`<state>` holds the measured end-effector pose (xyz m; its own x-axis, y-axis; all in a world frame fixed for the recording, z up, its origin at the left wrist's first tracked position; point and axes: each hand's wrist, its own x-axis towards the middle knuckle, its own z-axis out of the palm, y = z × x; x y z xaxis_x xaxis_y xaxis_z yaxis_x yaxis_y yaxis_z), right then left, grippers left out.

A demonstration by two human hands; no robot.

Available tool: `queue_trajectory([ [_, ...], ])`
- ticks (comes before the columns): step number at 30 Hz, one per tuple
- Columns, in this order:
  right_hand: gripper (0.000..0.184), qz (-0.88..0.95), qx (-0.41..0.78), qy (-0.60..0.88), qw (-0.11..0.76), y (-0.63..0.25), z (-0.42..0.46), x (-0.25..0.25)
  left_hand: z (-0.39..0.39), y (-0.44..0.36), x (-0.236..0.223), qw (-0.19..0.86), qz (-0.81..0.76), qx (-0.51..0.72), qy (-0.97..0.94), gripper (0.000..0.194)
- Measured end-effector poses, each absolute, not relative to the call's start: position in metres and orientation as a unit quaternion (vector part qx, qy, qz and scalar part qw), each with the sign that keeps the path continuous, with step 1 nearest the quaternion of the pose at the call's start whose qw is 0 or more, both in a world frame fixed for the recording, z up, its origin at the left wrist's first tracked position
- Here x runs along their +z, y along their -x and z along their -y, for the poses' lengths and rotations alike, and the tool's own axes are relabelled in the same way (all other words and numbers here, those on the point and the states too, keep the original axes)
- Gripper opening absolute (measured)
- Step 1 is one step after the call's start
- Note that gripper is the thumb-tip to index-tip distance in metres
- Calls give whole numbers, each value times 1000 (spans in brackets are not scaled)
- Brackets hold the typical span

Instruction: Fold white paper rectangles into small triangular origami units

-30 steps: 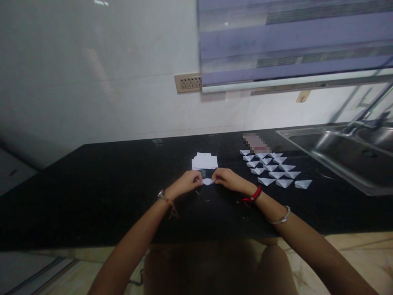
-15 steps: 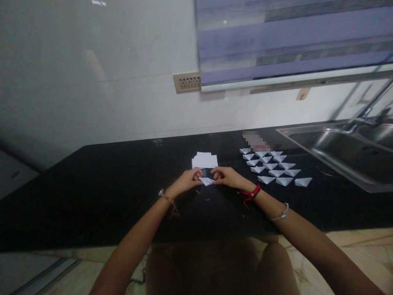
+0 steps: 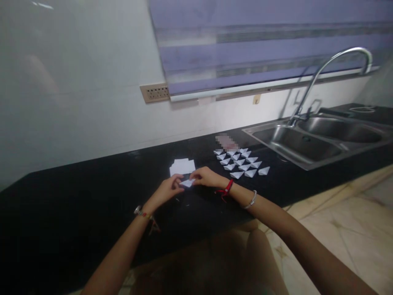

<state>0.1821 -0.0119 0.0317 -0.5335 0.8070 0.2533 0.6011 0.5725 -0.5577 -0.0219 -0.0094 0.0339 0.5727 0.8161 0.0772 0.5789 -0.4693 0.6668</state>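
Note:
A small folded white paper triangle [image 3: 188, 183] is between my hands, just above or on the black counter. My left hand [image 3: 166, 190] has thumb and fingers curled at its left corner. At the opposite corner, my right hand [image 3: 208, 177] pinches the paper. Right behind them lies a loose stack of white paper sheets [image 3: 182, 166]. To the right, several folded paper pieces [image 3: 244, 167] of the same pointed shape are laid out in rows.
Black counter [image 3: 92, 196] runs along a white wall with a socket strip [image 3: 155, 93]. Beyond the folded pieces is a pinkish, pixelated item [image 3: 227, 142]. A steel double sink [image 3: 294, 141] with a tall curved faucet [image 3: 316, 76] sits at the right.
The view has swung to the right, bringing the whole faucet and more of the sink into sight. Both hands stay at the folded paper triangle, now a little closer together.

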Motion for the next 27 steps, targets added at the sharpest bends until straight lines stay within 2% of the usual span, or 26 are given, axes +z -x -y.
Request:
queue_trajectory([
  [3,18,844,154,438,269,-204,28,58,9,21,34,301,-419,201,-833,39],
  [7,17,820,141,481,277,-264,68,82,8,8,29,306,-394,198,-844,28],
  [14,17,770,139,568,257,-359,117,65,18,-60,22,319,-269,160,-895,22],
  [19,18,792,125,552,227,-359,114,55,35,-118,35,291,-253,182,-905,23],
  [27,19,775,78,576,246,-400,77,79,34,-169,46,228,-260,241,-907,19],
])
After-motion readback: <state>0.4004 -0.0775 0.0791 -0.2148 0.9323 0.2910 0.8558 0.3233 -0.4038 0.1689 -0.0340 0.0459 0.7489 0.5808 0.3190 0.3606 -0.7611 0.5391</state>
